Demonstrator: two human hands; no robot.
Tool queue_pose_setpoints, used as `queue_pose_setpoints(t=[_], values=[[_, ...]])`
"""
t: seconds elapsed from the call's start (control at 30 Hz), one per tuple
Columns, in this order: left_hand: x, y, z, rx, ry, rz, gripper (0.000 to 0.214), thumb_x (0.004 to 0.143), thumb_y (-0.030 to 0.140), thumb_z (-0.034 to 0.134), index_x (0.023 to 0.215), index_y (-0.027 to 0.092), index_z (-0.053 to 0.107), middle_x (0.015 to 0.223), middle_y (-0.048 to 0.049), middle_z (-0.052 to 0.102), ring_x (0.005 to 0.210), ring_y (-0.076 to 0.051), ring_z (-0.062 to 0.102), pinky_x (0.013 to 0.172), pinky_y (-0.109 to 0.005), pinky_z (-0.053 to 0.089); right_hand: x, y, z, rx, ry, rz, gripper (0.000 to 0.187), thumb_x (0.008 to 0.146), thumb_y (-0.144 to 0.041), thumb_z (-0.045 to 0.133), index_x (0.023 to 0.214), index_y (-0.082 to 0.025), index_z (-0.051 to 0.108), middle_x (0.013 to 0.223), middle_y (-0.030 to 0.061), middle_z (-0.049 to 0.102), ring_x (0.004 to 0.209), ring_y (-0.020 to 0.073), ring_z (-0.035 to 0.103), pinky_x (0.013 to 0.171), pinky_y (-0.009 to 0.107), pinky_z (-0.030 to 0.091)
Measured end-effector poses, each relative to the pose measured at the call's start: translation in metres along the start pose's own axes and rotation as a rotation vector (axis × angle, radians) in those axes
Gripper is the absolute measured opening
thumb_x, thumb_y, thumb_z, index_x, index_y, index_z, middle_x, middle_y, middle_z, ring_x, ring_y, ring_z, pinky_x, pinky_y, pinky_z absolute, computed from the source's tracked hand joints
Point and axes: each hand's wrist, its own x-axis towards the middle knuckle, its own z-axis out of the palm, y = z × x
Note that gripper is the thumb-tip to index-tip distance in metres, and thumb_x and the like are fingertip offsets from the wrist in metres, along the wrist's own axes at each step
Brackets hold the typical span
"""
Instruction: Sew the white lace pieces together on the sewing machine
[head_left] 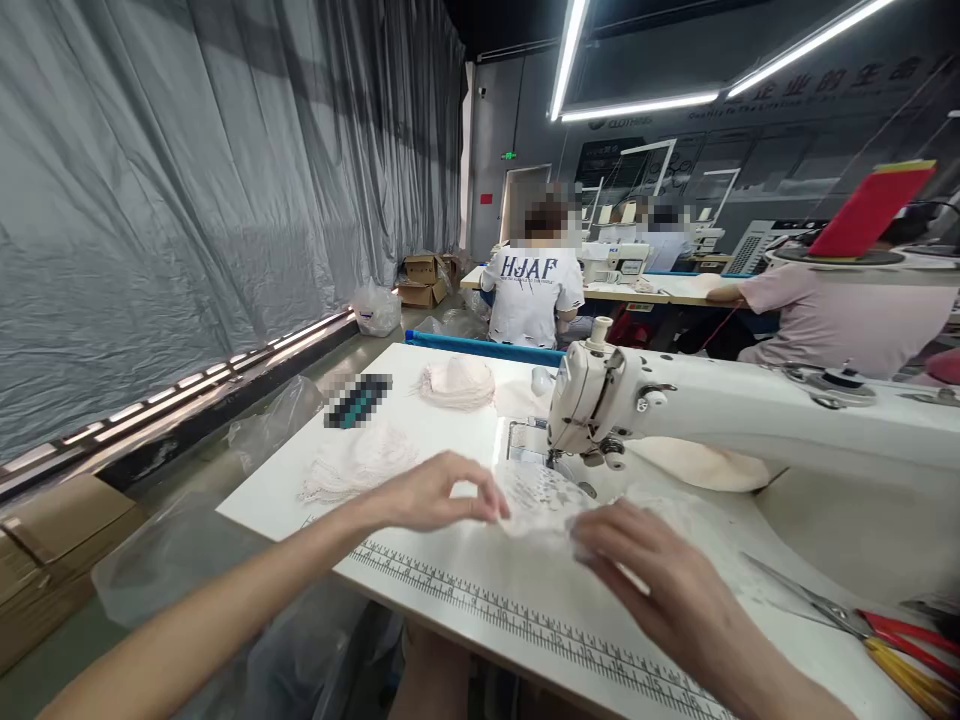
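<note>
A piece of white lace fabric lies on the sewing table, in front of the needle of a white sewing machine. My left hand pinches its near left edge between thumb and fingertips. At its right edge, my right hand holds the lace with fingers bent together, slightly blurred. Left of the machine lie a pile of pale pink lace pieces and a second pale stack farther back. Part of the lace is hidden behind my right fingers.
Scissors with red handles lie at the right, beside a yellow-handled tool. A printed ruler runs along the table's front edge. Cardboard boxes and plastic bags stand at left. Co-workers sit ahead.
</note>
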Motion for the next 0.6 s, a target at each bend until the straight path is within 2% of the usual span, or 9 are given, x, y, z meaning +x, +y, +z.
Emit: queue_pose_setpoints(t=[0.1, 0.17, 0.2, 0.3, 0.33, 0.4, 0.47, 0.53, 0.6], values=[[-0.021, -0.017, 0.01, 0.191, -0.132, -0.039, 0.017, 0.083, 0.032, 0.063, 0.074, 0.017, 0.065, 0.105, -0.0035, 0.065, 0.102, -0.017, 0.057, 0.098, -0.035, 0.033, -0.021, -0.001, 0.016, 0.144, -0.194, 0.047, 0.015, 0.093, -0.031, 0.047, 0.1, -0.028, 0.06, 0.103, 0.0021, 0.064, 0.092, 0.0169, 0.06, 0.077, 0.028, 0.049], [-0.024, -0.022, 0.012, 0.236, -0.137, -0.099, 0.024, 0.085, 0.037, 0.058, 0.073, 0.018, 0.066, 0.11, -0.0039, 0.062, 0.104, -0.018, 0.054, 0.094, -0.033, 0.035, -0.028, 0.005, 0.022, 0.24, -0.217, 0.163, 0.019, 0.094, -0.035, 0.043, 0.096, -0.028, 0.06, 0.096, 0.0009, 0.065, 0.087, 0.0159, 0.062, 0.072, 0.025, 0.05], [-0.02, -0.023, 0.011, 0.25, -0.101, -0.131, 0.025, 0.087, 0.038, 0.055, 0.076, 0.018, 0.066, 0.11, -0.0043, 0.061, 0.104, -0.018, 0.054, 0.092, -0.032, 0.036, -0.029, 0.01, 0.025, 0.262, -0.196, 0.24, 0.023, 0.095, -0.036, 0.04, 0.092, -0.027, 0.06, 0.09, 0.0009, 0.066, 0.081, 0.0157, 0.063, 0.067, 0.024, 0.05], [0.009, -0.025, 0.014, 0.338, 0.034, -0.223, 0.018, 0.09, 0.031, 0.052, 0.094, 0.019, 0.063, 0.107, -0.0051, 0.059, 0.102, -0.018, 0.052, 0.088, -0.03, 0.039, -0.018, 0.028, 0.034, 0.225, -0.118, 0.408, 0.028, 0.095, -0.04, 0.034, 0.09, -0.025, 0.058, 0.084, 0.0021, 0.065, 0.067, 0.0159, 0.061, 0.055, 0.026, 0.047], [0.022, -0.027, 0.017, 0.376, 0.039, -0.251, 0.019, 0.088, 0.03, 0.054, 0.102, 0.019, 0.06, 0.108, -0.0052, 0.057, 0.103, -0.018, 0.051, 0.088, -0.031, 0.039, -0.012, 0.033, 0.038, 0.192, -0.085, 0.426, 0.027, 0.095, -0.042, 0.035, 0.094, -0.025, 0.056, 0.088, 0.0034, 0.064, 0.067, 0.0168, 0.06, 0.054, 0.028, 0.047], [0.048, -0.032, 0.025, 0.435, 0.004, -0.306, 0.034, 0.083, 0.033, 0.062, 0.113, 0.02, 0.055, 0.109, -0.0061, 0.054, 0.105, -0.021, 0.049, 0.085, -0.031, 0.04, -0.001, 0.042, 0.048, 0.139, -0.04, 0.425, 0.028, 0.091, -0.045, 0.039, 0.102, -0.023, 0.054, 0.098, 0.0074, 0.061, 0.075, 0.0207, 0.06, 0.056, 0.031, 0.047], [0.068, -0.038, 0.034, 0.456, -0.036, -0.352, 0.041, 0.076, 0.034, 0.069, 0.11, 0.017, 0.055, 0.103, -0.0066, 0.055, 0.1, -0.024, 0.05, 0.077, -0.031, 0.041, 0.007, 0.048, 0.058, 0.114, -0.023, 0.412, 0.031, 0.086, -0.046, 0.048, 0.105, -0.021, 0.053, 0.106, 0.0111, 0.057, 0.086, 0.0266, 0.058, 0.063, 0.038, 0.047], [0.077, -0.04, 0.04, 0.457, -0.079, -0.381, 0.032, 0.072, 0.031, 0.073, 0.096, 0.015, 0.059, 0.09, -0.0043, 0.057, 0.089, -0.023, 0.053, 0.069, -0.028, 0.04, 0.012, 0.051, 0.065, 0.125, -0.04, 0.41, 0.032, 0.079, -0.043, 0.058, 0.102, -0.021, 0.054, 0.11, 0.0123, 0.055, 0.094, 0.0307, 0.054, 0.072, 0.045, 0.044], [0.077, -0.039, 0.041, 0.46, -0.127, -0.383, 0.023, 0.071, 0.028, 0.074, 0.082, 0.016, 0.058, 0.083, -0.0019, 0.056, 0.085, -0.02, 0.054, 0.07, -0.028, 0.04, 0.014, 0.052, 0.068, 0.163, -0.064, 0.411, 0.026, 0.075, -0.037, 0.062, 0.096, -0.022, 0.055, 0.11, 0.0106, 0.054, 0.094, 0.0295, 0.053, 0.076, 0.046, 0.042]])
